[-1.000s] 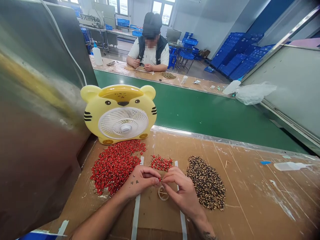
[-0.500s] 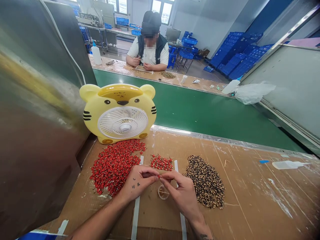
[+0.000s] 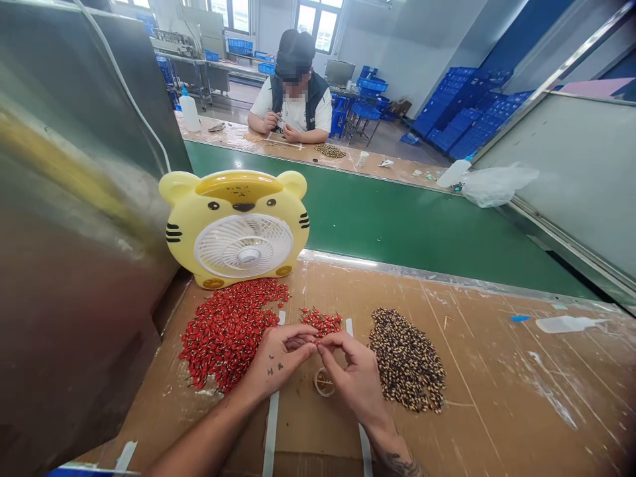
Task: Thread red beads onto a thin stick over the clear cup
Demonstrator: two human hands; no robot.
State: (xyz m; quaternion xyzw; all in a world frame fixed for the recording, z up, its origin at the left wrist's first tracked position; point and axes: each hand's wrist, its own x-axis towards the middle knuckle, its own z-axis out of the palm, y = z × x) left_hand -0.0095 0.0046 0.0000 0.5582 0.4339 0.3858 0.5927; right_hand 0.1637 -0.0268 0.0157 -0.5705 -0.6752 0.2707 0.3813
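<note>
My left hand (image 3: 278, 354) and my right hand (image 3: 352, 374) meet over the cardboard-covered bench (image 3: 487, 371), their fingertips pinched together on a tiny red bead (image 3: 316, 341). Just beyond the fingertips lies a small heap of red beads (image 3: 321, 322). A much larger red heap (image 3: 228, 334) spreads left of my left hand, and a speckled black-and-tan bead heap (image 3: 406, 360) lies right of my right hand. Below the fingertips sits a small clear ring-shaped object (image 3: 324, 382), its contents unclear.
A yellow tiger-shaped fan (image 3: 237, 228) stands behind the red beads. White tape strips (image 3: 271, 424) run across the cardboard. A green conveyor belt (image 3: 377, 225) separates me from a seated co-worker (image 3: 293, 109). A squeeze bottle (image 3: 566, 324) lies to the right; blue crates (image 3: 462, 116) are stacked far back.
Both hands have moved slightly forward, toward the small red heap, with the fingertips still together. The view has shifted slightly.
</note>
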